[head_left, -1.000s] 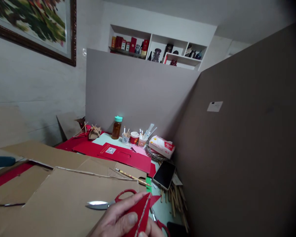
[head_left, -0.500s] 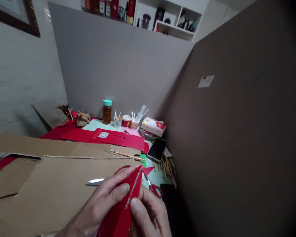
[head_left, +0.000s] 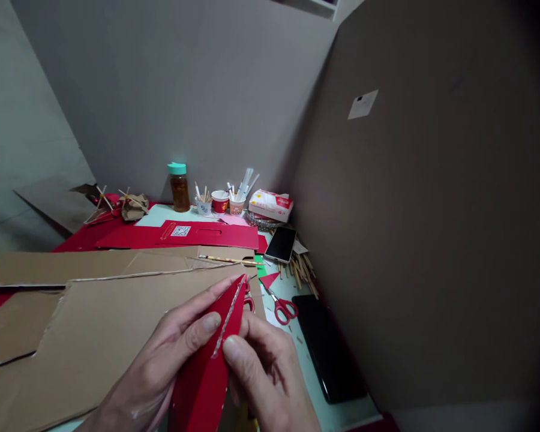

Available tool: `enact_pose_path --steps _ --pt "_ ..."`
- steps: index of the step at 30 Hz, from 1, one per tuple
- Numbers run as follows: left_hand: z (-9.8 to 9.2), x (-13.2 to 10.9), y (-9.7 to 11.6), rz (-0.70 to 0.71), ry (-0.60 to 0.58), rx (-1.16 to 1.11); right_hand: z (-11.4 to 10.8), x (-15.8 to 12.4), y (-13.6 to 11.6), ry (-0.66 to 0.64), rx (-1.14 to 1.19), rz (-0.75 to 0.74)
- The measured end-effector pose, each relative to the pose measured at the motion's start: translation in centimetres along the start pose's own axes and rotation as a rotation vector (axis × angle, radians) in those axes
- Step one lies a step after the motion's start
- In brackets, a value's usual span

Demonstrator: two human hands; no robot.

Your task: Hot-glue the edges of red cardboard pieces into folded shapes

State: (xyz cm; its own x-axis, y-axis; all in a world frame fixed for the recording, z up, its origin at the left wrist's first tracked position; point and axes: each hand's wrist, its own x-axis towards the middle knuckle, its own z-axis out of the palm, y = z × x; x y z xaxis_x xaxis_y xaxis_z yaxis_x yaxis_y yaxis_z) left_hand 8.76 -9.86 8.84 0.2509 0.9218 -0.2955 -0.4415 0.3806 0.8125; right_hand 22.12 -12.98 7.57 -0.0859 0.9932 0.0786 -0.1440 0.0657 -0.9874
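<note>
A folded piece of red card (head_left: 202, 366), tapering to a point at its top, is held up between both hands. Along its slanting edge near the tip runs a rough whitish strip that looks like glue or torn paper. My left hand (head_left: 166, 351) grips the card from the left, thumb flat on its face and fingers behind. On the right edge, just below the strip, my right hand (head_left: 270, 366) pinches the card between thumb and fingers. Red-handled scissors (head_left: 285, 311) lie to the right of the hands, and another red handle shows partly behind the card.
Brown cardboard sheets (head_left: 108, 336) cover the left. A pencil (head_left: 229, 260) lies on them. Farther back are a red card strip (head_left: 225, 236), a jar (head_left: 179, 189), cups of sticks (head_left: 203, 206), a tissue box (head_left: 270, 206) and a phone (head_left: 281, 244). A black slab (head_left: 328, 348) lies right.
The view has tilted down and shifted, so the table sits higher and more of the black slab shows. Both hands keep the same hold on the red card.
</note>
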Motion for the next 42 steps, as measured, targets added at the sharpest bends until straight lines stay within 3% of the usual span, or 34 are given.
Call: enact_pose_path --steps 6,13,16,24,29,36,42 --pt "-1.5 -0.4 0.5 -0.006 -0.011 -0.03 1.7 -0.1 0.9 0.108 -0.007 -0.013" --pt "-3.6 -0.7 1.3 -0.072 -0.021 -0.06 2.4 0.5 -0.3 -0.105 0.025 0.056" --pt "-4.2 -0.7 1.3 -0.046 -0.074 -0.089 2.7 0.7 -0.5 -0.119 0.036 0.046" --pt "-4.5 -2.2 1.3 -0.044 0.031 -0.056 4.0 0.5 0.1 -0.055 0.139 0.039" --pt "-4.6 -2.8 0.9 -0.027 0.012 -0.023 4.1 -0.2 -0.1 -0.035 0.036 -0.015" --pt "-4.5 -3.2 0.4 -0.025 0.034 -0.003 4.2 -0.6 0.4 -0.036 0.084 -0.059" --pt "-5.6 -2.5 -0.2 0.03 0.009 0.014 4.2 -0.5 0.5 -0.037 0.068 -0.015"
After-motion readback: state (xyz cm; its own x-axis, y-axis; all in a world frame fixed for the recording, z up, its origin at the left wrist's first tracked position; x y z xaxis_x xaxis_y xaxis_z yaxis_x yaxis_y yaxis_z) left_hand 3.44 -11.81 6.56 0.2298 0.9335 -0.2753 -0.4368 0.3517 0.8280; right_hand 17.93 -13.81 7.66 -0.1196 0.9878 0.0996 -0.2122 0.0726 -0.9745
